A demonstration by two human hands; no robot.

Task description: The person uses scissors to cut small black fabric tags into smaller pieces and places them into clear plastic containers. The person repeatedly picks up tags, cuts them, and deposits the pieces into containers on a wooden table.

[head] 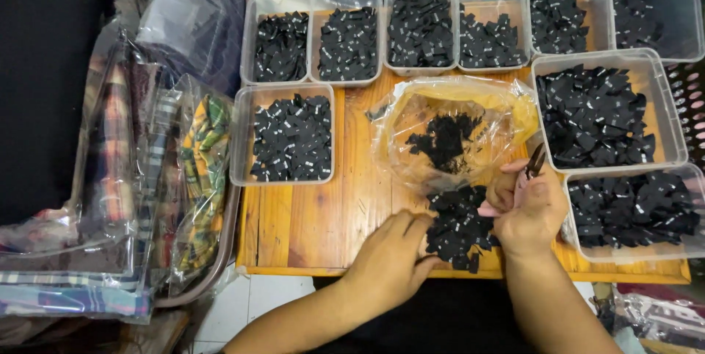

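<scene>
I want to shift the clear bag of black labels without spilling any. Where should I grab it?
Probably the clear plastic bag is best pinched at its crumpled rim on the far side, from above: it lies slumped open on the wooden table, labels pooled in its middle.

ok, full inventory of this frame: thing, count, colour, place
table: 1, orange-brown wood, centre
tubs: 9 in view, clear plastic, six along the back, one at left-centre, two at right; all hold black tags
loose tags: 1 pile, black with small white marks, front of table between the hands
bag: 1, clear yellowish plastic, centre, some black tags inside
packed fabric: several pieces, plaid, in clear wrap, left of table
left hand: on the near edge of the loose tags
right hand: by the pile, holding a small dark tool
</scene>
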